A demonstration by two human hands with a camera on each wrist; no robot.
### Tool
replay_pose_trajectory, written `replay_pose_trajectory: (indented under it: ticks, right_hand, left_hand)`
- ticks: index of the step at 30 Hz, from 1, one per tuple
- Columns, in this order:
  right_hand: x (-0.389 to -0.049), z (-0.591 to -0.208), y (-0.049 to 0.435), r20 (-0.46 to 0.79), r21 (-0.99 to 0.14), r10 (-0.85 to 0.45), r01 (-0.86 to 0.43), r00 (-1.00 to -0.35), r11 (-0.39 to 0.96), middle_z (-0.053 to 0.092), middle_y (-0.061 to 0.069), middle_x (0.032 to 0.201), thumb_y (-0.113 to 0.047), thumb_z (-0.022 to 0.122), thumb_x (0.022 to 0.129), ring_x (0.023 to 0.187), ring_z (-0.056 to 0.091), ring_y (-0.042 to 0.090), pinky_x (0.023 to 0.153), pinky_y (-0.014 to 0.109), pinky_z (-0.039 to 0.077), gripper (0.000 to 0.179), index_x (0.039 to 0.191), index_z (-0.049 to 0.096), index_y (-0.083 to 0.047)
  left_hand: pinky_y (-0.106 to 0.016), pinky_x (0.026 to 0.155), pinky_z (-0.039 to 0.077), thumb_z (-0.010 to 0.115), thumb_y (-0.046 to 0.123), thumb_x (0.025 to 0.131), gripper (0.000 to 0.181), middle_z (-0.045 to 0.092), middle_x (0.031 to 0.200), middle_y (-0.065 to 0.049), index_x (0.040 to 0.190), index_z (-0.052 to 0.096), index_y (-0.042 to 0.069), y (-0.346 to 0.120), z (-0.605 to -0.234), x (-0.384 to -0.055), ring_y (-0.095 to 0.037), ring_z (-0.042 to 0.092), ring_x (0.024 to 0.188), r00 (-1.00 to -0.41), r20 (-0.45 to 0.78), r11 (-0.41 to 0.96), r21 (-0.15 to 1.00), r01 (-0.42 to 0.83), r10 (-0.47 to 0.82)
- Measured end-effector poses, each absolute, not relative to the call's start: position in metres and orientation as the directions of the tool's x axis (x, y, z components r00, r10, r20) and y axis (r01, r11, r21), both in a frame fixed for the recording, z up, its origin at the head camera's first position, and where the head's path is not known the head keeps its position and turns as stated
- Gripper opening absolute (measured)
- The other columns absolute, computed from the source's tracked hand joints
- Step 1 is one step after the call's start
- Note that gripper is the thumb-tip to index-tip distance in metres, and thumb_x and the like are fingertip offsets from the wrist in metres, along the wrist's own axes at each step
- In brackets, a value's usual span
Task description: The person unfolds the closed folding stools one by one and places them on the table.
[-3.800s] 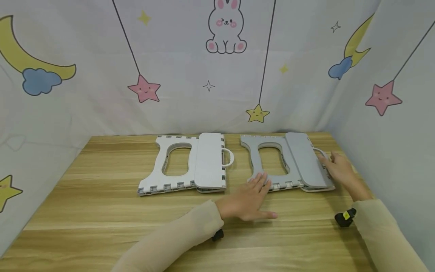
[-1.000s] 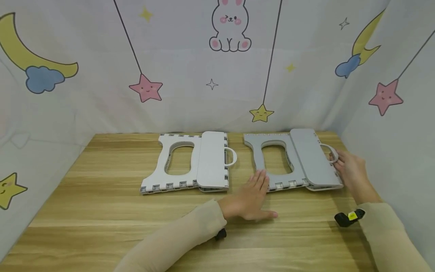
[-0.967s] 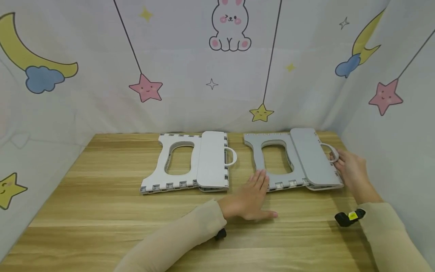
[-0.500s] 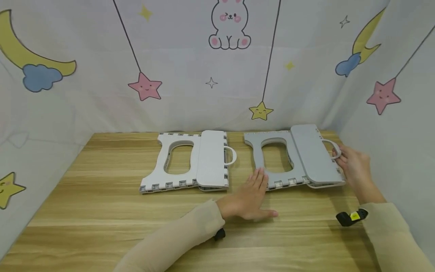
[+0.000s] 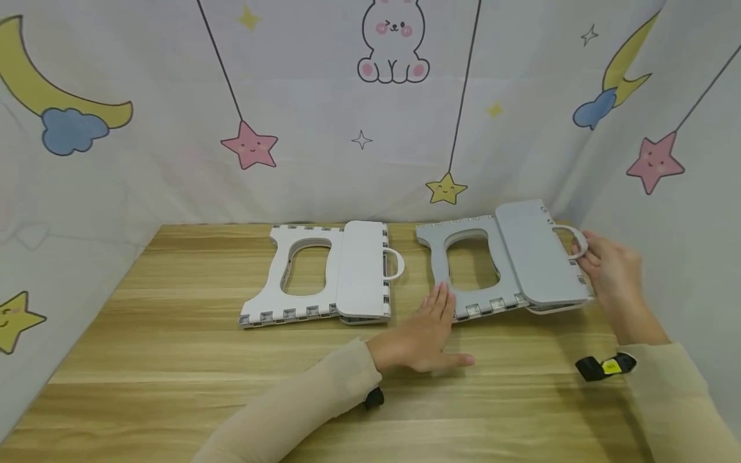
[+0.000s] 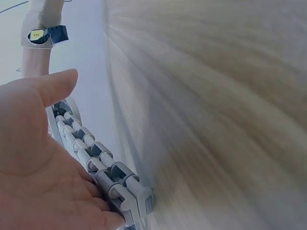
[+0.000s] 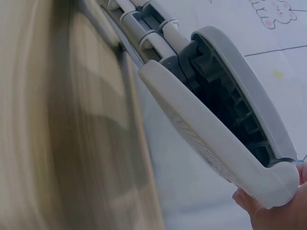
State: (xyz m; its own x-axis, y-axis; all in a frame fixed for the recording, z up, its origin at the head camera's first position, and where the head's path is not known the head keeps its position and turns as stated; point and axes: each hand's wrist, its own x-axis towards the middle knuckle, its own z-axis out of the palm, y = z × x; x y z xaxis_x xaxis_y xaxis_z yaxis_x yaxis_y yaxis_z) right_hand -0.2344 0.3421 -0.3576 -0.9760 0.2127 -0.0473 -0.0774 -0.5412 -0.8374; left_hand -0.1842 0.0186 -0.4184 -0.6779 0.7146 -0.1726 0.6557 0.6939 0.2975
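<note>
A folded grey step stool (image 5: 535,257) lies at the right of the table, its handle end tilted up and its leg end low at the wood. My right hand (image 5: 615,273) grips the carry handle side, fingers curled at the handle (image 5: 579,241). My left hand (image 5: 425,334) lies with straight fingers, their tips on the near left corner of this stool's legs. The left wrist view shows the stool's hinged edge (image 6: 96,160) beside the palm. In the right wrist view the two halves of the stool's top (image 7: 216,134) stand slightly apart, over the table.
A second folded step stool (image 5: 361,270), white, lies flat to the left with its handle toward the grey one. The wooden table (image 5: 173,373) meets a printed cloth backdrop (image 5: 324,180) at the back and sides.
My right hand has moved from over the handle edge to gripping the handle and lifted it, tilting the grey stool's right end upward. My left hand stays nearly in place.
</note>
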Motion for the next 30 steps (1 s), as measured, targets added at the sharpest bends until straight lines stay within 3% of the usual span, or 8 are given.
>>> replay_pose_trajectory:
  ticks: [3,6,9,12,17,21,30]
  right_hand:
    - [-0.233,-0.354,0.341,-0.033,-0.834,0.226,-0.098,-0.974,-0.543,0.07,0.007,0.096,0.001,0.062,0.096,0.094,0.069,0.015,0.086,0.025,0.054,0.008,0.1,0.069,0.001]
    - [-0.232,-0.351,0.339,-0.039,-0.851,0.236,-0.092,-0.971,-0.517,0.067,0.008,0.111,-0.003,0.065,0.095,0.114,0.061,0.013,0.092,0.026,0.05,0.039,0.134,0.058,0.001]
    - [-0.231,-0.348,0.336,-0.05,-0.868,0.239,-0.076,-0.97,-0.49,0.059,0.008,0.129,-0.008,0.067,0.095,0.134,0.045,0.016,0.095,0.025,0.046,0.068,0.152,0.03,0.005]
    - [-0.231,-0.344,0.333,-0.051,-0.868,0.237,-0.074,-0.97,-0.491,0.052,0.006,0.141,-0.009,0.066,0.096,0.141,0.032,0.019,0.095,0.025,0.044,0.073,0.153,0.022,0.006]
    - [-0.231,-0.335,0.327,-0.039,-0.868,0.223,-0.078,-0.974,-0.49,0.039,0.007,0.155,-0.009,0.063,0.098,0.143,0.028,0.019,0.098,0.024,0.042,0.068,0.153,0.024,0.005]
    - [-0.23,-0.33,0.323,-0.027,-0.903,0.209,-0.066,-0.978,-0.424,0.018,0.01,0.164,-0.014,0.058,0.102,0.145,0.024,0.018,0.1,0.022,0.04,0.068,0.156,0.019,0.003]
    - [-0.228,-0.323,0.318,0.013,-0.863,0.185,-0.105,-0.983,-0.495,0.018,0.008,0.164,-0.008,0.057,0.101,0.146,0.022,0.018,0.102,0.024,0.037,0.07,0.155,0.014,0.003]
  left_hand:
    - [-0.038,0.119,-0.001,0.039,0.07,0.097,0.106,-0.021,0.158,-0.026,0.154,-0.009,-0.005,0.018,-0.418,-0.184,-0.035,-0.019,0.147,-0.676,-0.169,0.691,0.302,0.657,0.717]
    - [-0.038,0.119,-0.002,0.04,0.069,0.097,0.106,-0.022,0.158,-0.026,0.154,-0.011,-0.005,0.017,-0.417,-0.184,-0.034,-0.02,0.146,-0.673,-0.164,0.685,0.314,0.657,0.721]
    - [-0.038,0.119,-0.003,0.041,0.068,0.097,0.106,-0.023,0.158,-0.025,0.153,-0.011,-0.005,0.015,-0.418,-0.183,-0.034,-0.021,0.146,-0.673,-0.161,0.681,0.342,0.648,0.722]
    - [-0.037,0.119,-0.003,0.042,0.067,0.097,0.106,-0.024,0.157,-0.025,0.153,-0.012,-0.005,0.013,-0.418,-0.182,-0.034,-0.021,0.146,-0.676,-0.154,0.676,0.373,0.636,0.721]
    - [-0.038,0.119,-0.003,0.044,0.065,0.098,0.106,-0.024,0.157,-0.025,0.153,-0.012,-0.005,0.01,-0.416,-0.182,-0.034,-0.022,0.146,-0.678,-0.141,0.666,0.408,0.624,0.722]
    - [-0.038,0.119,-0.003,0.044,0.065,0.098,0.105,-0.025,0.157,-0.025,0.153,-0.013,-0.005,0.008,-0.415,-0.181,-0.033,-0.022,0.146,-0.675,-0.137,0.659,0.426,0.62,0.725]
    - [-0.038,0.119,-0.003,0.045,0.064,0.098,0.106,-0.026,0.157,-0.024,0.153,-0.015,-0.004,0.005,-0.418,-0.18,-0.033,-0.023,0.146,-0.672,-0.119,0.64,0.461,0.615,0.731]
